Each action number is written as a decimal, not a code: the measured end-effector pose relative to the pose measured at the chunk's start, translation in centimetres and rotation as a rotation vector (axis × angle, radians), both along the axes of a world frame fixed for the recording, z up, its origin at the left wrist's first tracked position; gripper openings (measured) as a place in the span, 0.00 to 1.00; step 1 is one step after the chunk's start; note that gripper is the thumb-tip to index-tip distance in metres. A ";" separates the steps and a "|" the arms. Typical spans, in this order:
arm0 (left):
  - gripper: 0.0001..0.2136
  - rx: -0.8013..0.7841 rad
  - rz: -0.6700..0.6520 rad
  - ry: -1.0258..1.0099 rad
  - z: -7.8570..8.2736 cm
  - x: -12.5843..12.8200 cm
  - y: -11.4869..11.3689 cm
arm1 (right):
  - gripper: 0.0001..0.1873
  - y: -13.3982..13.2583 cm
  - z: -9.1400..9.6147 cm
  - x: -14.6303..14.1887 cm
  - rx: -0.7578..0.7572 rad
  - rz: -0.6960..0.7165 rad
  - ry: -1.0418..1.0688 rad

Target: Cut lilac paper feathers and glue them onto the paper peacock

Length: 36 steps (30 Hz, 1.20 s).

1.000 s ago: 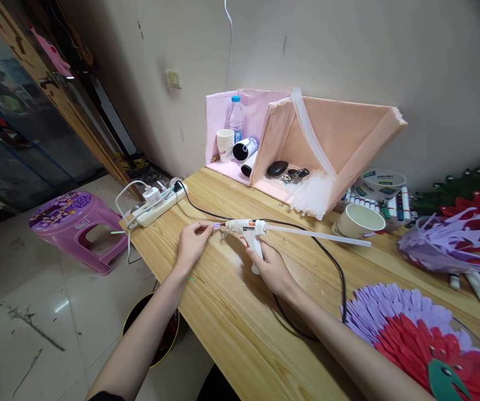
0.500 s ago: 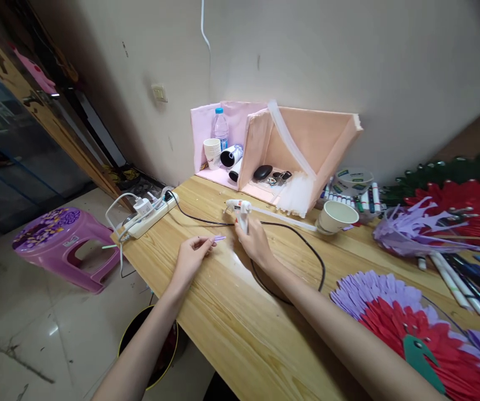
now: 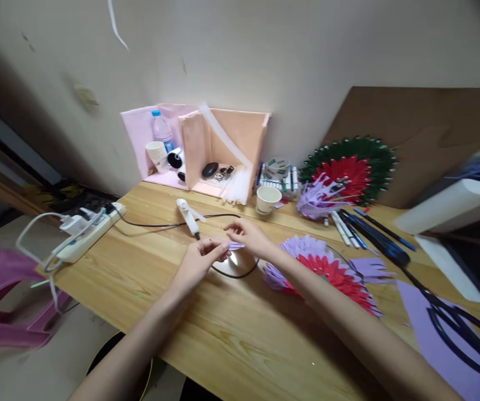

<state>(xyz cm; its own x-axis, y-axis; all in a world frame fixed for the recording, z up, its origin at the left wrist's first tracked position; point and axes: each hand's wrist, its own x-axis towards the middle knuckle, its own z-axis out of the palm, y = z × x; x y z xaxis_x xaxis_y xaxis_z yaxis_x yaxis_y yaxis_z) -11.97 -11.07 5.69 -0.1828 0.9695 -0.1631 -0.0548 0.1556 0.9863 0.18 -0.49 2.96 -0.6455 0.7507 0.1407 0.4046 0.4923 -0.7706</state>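
The head view showed a small, narrow purple paper piece [image 3: 236, 246], pale and slightly folded lengthwise, held just above the light wood-grain table [image 3: 223, 328], in front of a white plastic glue gun [image 3: 188, 216] lying there. To its right lay a layered round paper flower of fringed purple and red petals [image 3: 340, 278]. A clear plastic bottle with a blue cap [image 3: 162, 131] bore a blue label, and a wide roll of tape [image 3: 278, 166] had green printing; both were too blurred to read. The left hand [image 3: 202, 256] had thumb and forefinger pinched together on the purple piece. The right hand [image 3: 250, 236] hovered just beside it, fingers partly curled; whether they touched or held anything could not be told.
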 end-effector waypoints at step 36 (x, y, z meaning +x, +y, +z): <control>0.13 -0.202 -0.402 -0.076 -3.3 12.2 3.3 | 0.06 -6.0 -0.7 19.3 0.281 -0.178 0.176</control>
